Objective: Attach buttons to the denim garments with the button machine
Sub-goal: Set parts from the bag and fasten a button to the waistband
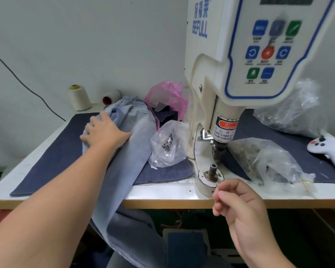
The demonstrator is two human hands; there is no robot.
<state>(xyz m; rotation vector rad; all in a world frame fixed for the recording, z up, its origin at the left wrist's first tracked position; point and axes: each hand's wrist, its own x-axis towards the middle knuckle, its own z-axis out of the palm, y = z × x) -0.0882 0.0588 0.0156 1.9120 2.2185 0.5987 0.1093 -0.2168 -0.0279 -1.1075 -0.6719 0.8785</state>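
Pale wall backs a white tabletop (162,194) laid with dark denim. At the right stands the cream button machine (230,78). Faded light-blue jeans (128,144) drape over the near edge. One clear bag (168,146) holds small metal pieces. Left hand (103,130) presses flat on the jeans, grip wide; right hand (238,204) hovers near, loosely curled, holding nothing.

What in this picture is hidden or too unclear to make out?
All in the head view:
- Right hand: curled fingers hide whether it holds a button.
- Cream button machine: top display cut off by the frame edge; small key labels blurred.
- Light blue denim garment: lower part drops below the table edge; left hand covers part.
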